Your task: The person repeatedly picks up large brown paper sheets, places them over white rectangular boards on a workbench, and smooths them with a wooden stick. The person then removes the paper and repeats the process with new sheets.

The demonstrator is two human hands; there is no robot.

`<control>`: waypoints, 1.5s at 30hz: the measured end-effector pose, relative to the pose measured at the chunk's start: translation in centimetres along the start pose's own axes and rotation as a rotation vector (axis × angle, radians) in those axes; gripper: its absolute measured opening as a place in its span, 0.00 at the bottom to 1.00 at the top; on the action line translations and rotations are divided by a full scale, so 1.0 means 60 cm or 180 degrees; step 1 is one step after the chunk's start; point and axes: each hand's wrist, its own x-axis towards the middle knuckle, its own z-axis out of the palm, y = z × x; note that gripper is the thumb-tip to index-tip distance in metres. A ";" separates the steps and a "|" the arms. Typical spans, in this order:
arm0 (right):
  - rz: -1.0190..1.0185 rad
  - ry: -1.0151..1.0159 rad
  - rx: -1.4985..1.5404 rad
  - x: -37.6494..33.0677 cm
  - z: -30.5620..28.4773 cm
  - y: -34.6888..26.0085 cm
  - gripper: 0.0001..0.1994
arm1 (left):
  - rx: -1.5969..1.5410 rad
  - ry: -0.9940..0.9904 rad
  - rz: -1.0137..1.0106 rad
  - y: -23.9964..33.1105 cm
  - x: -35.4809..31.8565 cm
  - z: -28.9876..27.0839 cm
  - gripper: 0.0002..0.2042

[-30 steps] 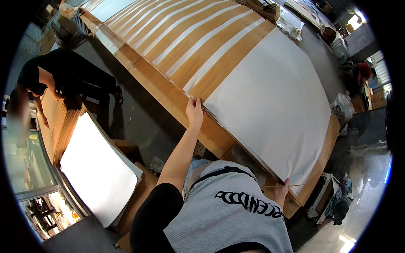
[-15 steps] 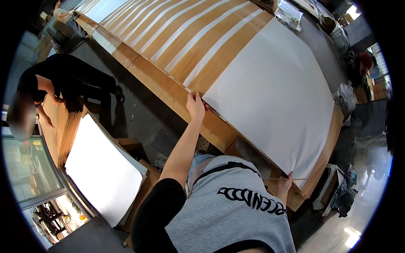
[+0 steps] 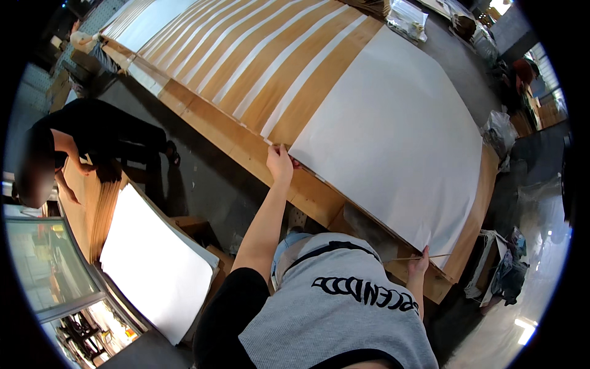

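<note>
A large white sheet (image 3: 387,135) lies over a brown sheet on the long table. My left hand (image 3: 281,165) is closed, its fingers pinched at the table's near edge beside the white sheet's left corner; what sits between the fingertips is too small to make out. Farther right along the same edge, my right hand (image 3: 419,263) is closed around a thin wooden stick (image 3: 439,255). Its fingertips lie at the near right corner of the white sheet, and the stick pokes out on both sides of the hand.
Brown and white sheets (image 3: 246,67) overlap in staggered stripes to the left. A co-worker (image 3: 92,129) in black bends over a brown stack (image 3: 104,209). Behind my left arm is a pile of white sheets (image 3: 160,258). Plastic-wrapped bundles (image 3: 501,135) stand beyond the table's right end.
The whole view has shifted slightly. Both hands keep about the same places along the sheet's edge, and the stick in my right hand tilts a little more.
</note>
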 end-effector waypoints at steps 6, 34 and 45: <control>-0.0105 -0.0118 0.0279 -0.003 0.012 0.011 0.15 | 0.0503 0.0619 0.0617 -0.024 0.025 -0.017 0.07; 0.0052 0.0223 0.0440 -0.045 0.050 -0.021 0.15 | 0.2785 -0.2919 0.3607 -0.011 -0.114 0.054 0.06; 0.0078 0.0527 0.0039 -0.034 -0.010 0.005 0.13 | 0.3184 -0.2986 0.3232 -0.004 -0.127 0.060 0.07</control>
